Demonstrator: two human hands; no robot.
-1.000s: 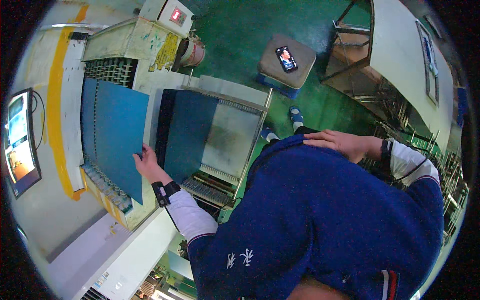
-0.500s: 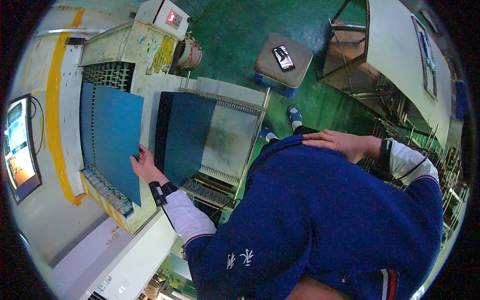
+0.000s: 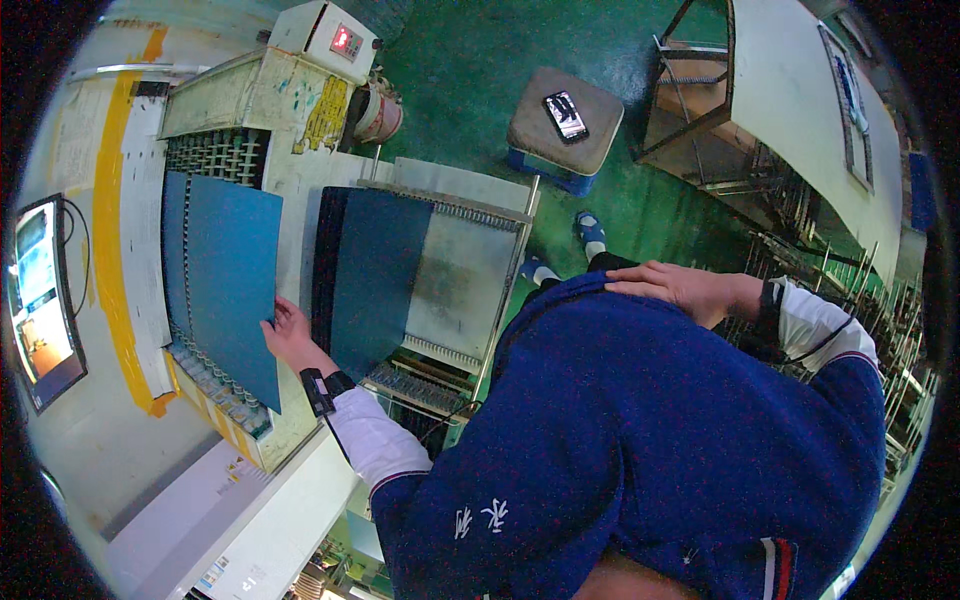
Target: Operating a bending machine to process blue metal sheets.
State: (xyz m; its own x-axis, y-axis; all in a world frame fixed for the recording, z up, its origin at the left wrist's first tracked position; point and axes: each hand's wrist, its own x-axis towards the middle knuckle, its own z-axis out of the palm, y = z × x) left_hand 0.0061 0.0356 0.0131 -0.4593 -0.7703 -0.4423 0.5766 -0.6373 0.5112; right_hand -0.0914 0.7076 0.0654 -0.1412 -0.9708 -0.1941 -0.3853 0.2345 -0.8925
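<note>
Far to the left, a screen [image 3: 45,300] glows on the wall beside the machine [image 3: 310,90]. A blue sheet [image 3: 235,290] lies on the machine's rollers [image 3: 220,150], its left part beneath a row of small wheels [image 3: 187,255]. The left hand [image 3: 292,338] has thumb and fingertips at the sheet's right edge; whether they pinch it or merely steady it, I can't make out. I'd keep that touch light, hold the edge square to the wheels, and avoid bending the corners. The sheet's long axis runs parallel to the wheel row, nearly straight up and down the view; one long side faces into the machine, the other the person. Next comes a rack [image 3: 440,346] of blue panels [image 3: 385,275], then a phone [image 3: 566,116] on a stool [image 3: 590,150]. Rightmost, the right hand [image 3: 685,288] rests on the shirt [image 3: 640,420], fingers extended, holding nothing I can see.
</note>
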